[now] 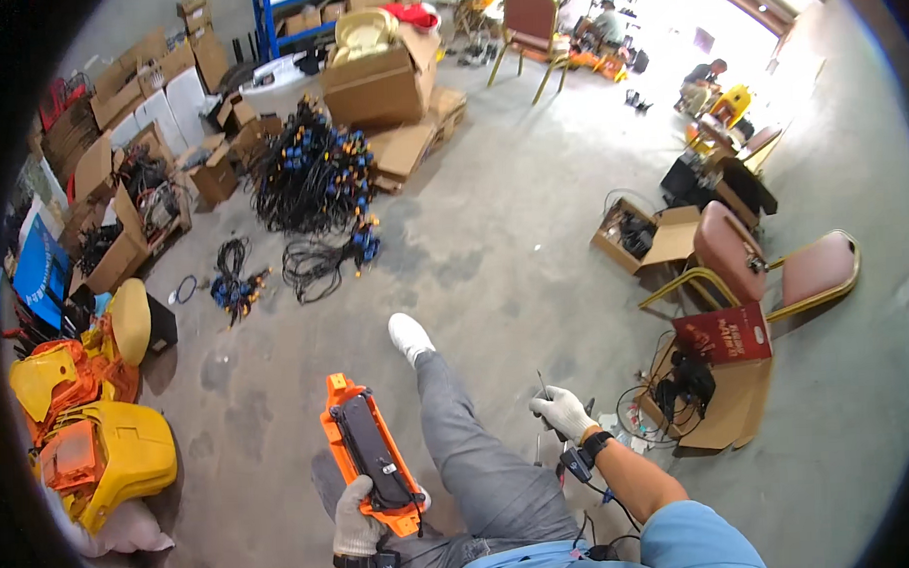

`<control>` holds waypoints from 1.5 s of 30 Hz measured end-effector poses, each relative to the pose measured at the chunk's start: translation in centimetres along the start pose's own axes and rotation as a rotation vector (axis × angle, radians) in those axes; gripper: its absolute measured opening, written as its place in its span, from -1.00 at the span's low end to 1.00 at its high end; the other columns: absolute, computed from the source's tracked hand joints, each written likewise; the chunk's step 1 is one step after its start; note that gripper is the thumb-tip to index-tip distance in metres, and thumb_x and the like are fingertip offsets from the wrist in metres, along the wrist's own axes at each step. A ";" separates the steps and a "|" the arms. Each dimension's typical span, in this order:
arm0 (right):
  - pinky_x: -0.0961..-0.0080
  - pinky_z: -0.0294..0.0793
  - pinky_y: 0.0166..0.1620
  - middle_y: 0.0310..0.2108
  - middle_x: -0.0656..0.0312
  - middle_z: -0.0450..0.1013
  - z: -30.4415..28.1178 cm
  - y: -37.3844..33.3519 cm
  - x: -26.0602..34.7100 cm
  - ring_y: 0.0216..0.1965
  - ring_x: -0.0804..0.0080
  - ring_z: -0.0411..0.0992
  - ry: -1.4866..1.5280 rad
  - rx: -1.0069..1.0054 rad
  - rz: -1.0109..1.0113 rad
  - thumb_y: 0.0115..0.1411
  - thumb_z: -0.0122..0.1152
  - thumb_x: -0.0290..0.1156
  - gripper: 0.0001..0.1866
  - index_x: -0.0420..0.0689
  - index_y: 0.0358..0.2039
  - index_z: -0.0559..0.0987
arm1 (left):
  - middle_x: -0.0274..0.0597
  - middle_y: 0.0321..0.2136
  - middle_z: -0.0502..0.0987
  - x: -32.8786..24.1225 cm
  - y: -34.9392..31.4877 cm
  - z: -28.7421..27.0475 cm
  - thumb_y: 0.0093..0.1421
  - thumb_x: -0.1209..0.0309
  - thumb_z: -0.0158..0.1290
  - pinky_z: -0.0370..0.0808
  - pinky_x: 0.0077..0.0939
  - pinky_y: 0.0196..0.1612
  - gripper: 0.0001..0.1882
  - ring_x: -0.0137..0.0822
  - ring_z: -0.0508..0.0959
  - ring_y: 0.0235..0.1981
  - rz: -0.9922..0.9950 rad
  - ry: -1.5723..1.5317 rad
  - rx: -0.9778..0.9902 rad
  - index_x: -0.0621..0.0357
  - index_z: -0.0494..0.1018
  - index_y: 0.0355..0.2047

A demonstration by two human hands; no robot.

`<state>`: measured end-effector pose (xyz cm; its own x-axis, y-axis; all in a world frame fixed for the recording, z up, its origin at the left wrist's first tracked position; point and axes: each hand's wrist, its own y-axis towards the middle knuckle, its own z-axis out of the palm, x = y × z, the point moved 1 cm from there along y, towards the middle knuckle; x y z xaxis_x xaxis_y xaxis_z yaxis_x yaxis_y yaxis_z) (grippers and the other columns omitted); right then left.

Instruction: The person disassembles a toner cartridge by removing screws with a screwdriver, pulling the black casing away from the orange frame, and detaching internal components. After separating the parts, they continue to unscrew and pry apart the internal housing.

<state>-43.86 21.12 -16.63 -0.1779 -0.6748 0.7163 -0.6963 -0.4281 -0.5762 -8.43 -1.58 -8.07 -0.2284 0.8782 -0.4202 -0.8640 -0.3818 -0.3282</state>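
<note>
Ahead, heaped cables (309,179) lie beyond the orange housing (334,429)

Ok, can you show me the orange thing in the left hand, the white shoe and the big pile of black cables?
Orange thing (335,429): head view, on its left rim.
White shoe (408,335): head view, on its top.
Pile of black cables (303,184): head view, around the heap's middle.

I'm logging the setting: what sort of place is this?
Probably an assembly or repair workshop: a heap of black cables, yellow plastic shells and an orange-framed part in the left hand suggest it.
</note>
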 end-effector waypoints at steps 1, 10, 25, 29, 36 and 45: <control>0.45 0.62 -0.36 -0.43 0.24 0.59 -0.3 -1.6 1.4 -0.47 0.51 0.55 0.013 0.003 0.001 0.24 0.34 -0.20 -0.68 -0.24 -0.21 0.67 | 0.21 0.00 0.63 0.7 -0.4 -1.7 0.36 0.26 0.07 0.64 0.37 0.11 -0.46 0.21 0.71 -0.04 -0.017 -0.058 -0.062 0.38 0.40 0.23; 0.53 0.56 -0.32 -0.39 0.24 0.59 -1.9 -15.4 15.4 -0.44 0.57 0.53 -0.141 0.005 -0.294 0.31 0.31 -0.23 -0.73 -0.20 -0.17 0.67 | 0.06 0.01 0.66 1.7 1.7 -5.7 0.40 0.35 0.05 0.68 0.14 0.16 -0.55 0.03 0.71 0.02 0.045 0.019 -0.098 0.35 0.43 0.22; 0.13 0.59 -0.02 -0.19 -0.09 0.64 11.0 -17.9 16.0 -0.10 -0.12 0.61 -0.333 0.326 -0.890 0.34 0.26 -0.21 -0.70 -0.20 -0.13 0.66 | 0.09 0.02 0.66 1.9 1.8 -3.3 0.41 0.30 0.07 0.68 0.09 0.14 -0.54 0.03 0.72 0.00 0.032 0.081 -0.112 0.31 0.46 0.21; 0.07 0.57 -0.02 -0.21 -0.09 0.62 12.9 -16.7 14.9 -0.10 -0.15 0.60 -0.399 0.365 -0.877 0.34 0.23 -0.13 -0.65 -0.20 -0.15 0.63 | 0.06 0.03 0.67 1.8 1.5 -3.7 0.39 0.29 0.11 0.70 0.01 0.12 -0.55 -0.01 0.72 0.01 0.055 0.141 -0.141 0.31 0.48 0.19; 0.04 0.58 -0.01 -0.18 -0.12 0.64 14.2 -15.0 13.8 -0.08 -0.19 0.60 -0.306 0.363 -0.865 0.34 0.23 -0.12 -0.64 -0.19 -0.10 0.63 | -0.01 0.01 0.68 1.8 1.9 -5.1 0.41 0.30 0.14 0.70 -0.07 0.08 -0.58 -0.09 0.73 -0.02 0.040 0.298 -0.092 0.28 0.50 0.18; 0.15 0.59 0.02 -0.16 -0.04 0.66 14.6 -15.2 13.4 -0.05 -0.09 0.62 -0.275 0.346 -0.786 0.36 0.22 -0.12 -0.65 -0.13 -0.06 0.67 | -0.11 0.09 0.64 1.2 0.6 -2.5 0.41 0.34 0.19 0.66 -0.12 0.15 -0.53 -0.15 0.69 0.06 0.101 0.388 -0.068 0.23 0.46 0.26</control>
<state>-25.48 9.83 -4.00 0.4648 -0.2125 0.8595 -0.2908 -0.9535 -0.0785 -8.05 -1.47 -10.89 -0.1129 0.6668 -0.7367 -0.8115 -0.4897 -0.3189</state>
